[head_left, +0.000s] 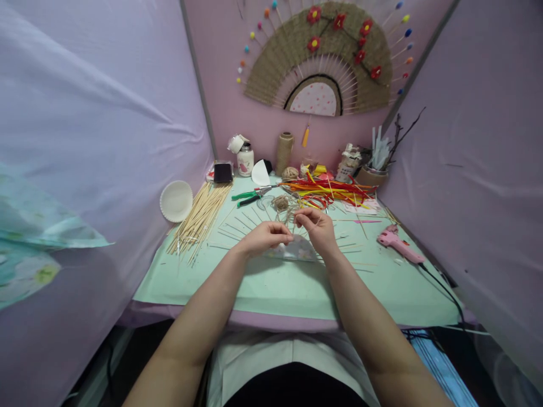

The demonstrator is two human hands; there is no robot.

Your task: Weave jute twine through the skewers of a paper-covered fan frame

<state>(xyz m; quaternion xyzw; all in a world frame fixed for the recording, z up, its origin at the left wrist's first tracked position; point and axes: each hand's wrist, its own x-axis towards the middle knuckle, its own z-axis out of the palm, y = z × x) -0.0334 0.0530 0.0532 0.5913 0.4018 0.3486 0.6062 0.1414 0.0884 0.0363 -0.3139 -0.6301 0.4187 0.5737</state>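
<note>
Fingers of the left hand (265, 237) and right hand (319, 229) pinch thin jute twine (292, 217) over the fanned skewers (254, 220) mid-counter (271, 288), weaving seemingly just begun, most spokes bare.

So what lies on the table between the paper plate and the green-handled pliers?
In the head view, a bundle of bamboo sticks lies between the paper plate and the pliers.

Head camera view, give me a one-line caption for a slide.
Both hands, left hand and right hand, pinch jute twine over fanned-out skewers on a green mat.
</note>
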